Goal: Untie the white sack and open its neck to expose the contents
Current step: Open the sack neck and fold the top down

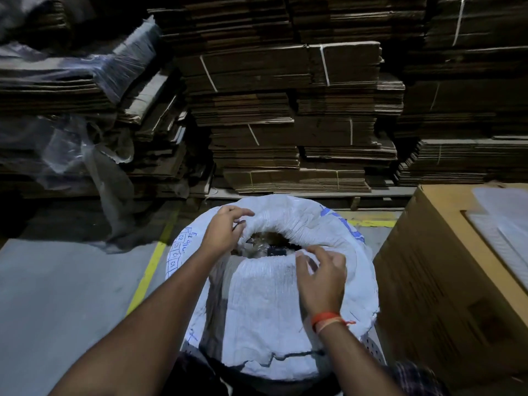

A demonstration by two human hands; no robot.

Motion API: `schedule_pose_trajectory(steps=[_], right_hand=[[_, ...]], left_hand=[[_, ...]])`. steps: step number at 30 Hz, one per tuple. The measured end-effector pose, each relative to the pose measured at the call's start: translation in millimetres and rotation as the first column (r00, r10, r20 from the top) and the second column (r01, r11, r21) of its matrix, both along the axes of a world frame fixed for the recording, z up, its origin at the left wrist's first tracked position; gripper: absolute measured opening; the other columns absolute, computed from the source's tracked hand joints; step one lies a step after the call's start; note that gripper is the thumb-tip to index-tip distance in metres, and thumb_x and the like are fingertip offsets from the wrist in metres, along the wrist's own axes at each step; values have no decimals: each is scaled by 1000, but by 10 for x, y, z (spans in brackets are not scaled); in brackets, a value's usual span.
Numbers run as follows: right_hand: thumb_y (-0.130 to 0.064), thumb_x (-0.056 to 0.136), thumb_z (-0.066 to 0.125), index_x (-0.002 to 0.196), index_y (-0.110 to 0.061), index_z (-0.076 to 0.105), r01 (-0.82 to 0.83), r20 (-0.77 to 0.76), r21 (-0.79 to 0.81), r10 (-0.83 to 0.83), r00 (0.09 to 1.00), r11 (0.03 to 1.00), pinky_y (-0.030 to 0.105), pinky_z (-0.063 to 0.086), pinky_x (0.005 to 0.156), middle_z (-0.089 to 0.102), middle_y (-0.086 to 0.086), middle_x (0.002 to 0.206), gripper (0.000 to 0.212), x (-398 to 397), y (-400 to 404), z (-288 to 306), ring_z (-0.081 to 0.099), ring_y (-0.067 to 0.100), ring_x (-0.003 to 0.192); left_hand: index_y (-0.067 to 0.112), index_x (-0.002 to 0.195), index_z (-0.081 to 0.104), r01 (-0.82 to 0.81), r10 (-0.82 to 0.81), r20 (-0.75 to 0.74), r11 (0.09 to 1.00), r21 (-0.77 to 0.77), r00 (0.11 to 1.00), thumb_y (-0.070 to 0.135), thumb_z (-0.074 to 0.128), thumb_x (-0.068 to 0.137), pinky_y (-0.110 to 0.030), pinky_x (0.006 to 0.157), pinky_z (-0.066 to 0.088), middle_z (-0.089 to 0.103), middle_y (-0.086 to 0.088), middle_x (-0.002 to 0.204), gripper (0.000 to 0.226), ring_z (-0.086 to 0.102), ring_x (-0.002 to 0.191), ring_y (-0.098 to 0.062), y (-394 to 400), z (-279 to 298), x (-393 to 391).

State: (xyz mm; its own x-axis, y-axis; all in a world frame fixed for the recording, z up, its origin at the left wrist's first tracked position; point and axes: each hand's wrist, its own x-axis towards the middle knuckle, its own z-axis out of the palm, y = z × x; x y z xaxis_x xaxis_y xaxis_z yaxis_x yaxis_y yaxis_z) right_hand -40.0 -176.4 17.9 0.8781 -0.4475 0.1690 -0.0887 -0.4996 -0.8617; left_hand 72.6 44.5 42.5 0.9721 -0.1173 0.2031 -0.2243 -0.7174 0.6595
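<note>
Two hands work one white sack (pixel 274 304) standing on the floor: left hand (pixel 221 234) pinches the neck's left rim, right hand (pixel 321 277) pinches its near rim. One carton (pixel 445 281) crowds the right; open floor (pixel 71 287) lies left.

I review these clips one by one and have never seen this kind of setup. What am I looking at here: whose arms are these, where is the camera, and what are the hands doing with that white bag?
There is no robot here. A person wears one wide-angle camera on the head, looking down at their own arms. The left hand pinches the far-left edge of the neck of the white sack; the right hand, with an orange thread at the wrist, pinches the near edge. The neck is already partly open, showing dark contents too dim to identify. The sack stands on a grey floor with a yellow line. A cardboard box is at the right, and stacks of flattened cardboard fill the background.
</note>
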Motion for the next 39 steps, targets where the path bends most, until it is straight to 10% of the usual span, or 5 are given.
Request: schedule_pose_trajectory(steps=[8,13,19,28,39], right_hand=[[-58,85,67,126,-41,70,21,-307,-107,-53,950,994,36,47,100,43,4,121,44,227,211,10,51,32,113],[-32,86,71,127,-33,71,-37,-334,-59,15,943,998,23,46,88,53,1,119,41,302,153,-118,64,20,105],[-12,87,67,125,-20,73,-39,-288,-33,28,957,999,15,41,82,71,3,111,40,77,96,-186,58,4,90],[-9,79,73,107,-19,79,-20,-301,9,22,953,1000,19,46,73,71,-1,90,31,-438,-40,-240,66,9,83],[-9,76,75,101,-21,80,-4,-345,38,17,938,999,11,44,68,72,-2,83,28,-581,-197,-299,67,10,80]], left_hand=[[54,122,68,298,-237,-242,920,254,941,36,68,94,-52,116,34,44,-6,152,33,28,150,-26,-128,-140,742],[45,132,67,396,-246,-350,791,466,904,26,74,88,-43,99,49,65,-7,123,48,55,125,-26,-148,-323,1022],[25,129,74,154,-101,-150,903,400,984,-3,57,88,-38,90,56,69,-1,127,52,67,113,-24,-150,-473,1117],[2,103,68,-154,192,-125,953,262,973,12,54,94,-43,74,51,70,-18,102,19,67,94,-39,-152,-518,1192],[8,112,64,-100,194,-146,867,488,970,22,52,101,-49,92,51,50,-19,135,21,54,119,-42,-65,-476,1194]])
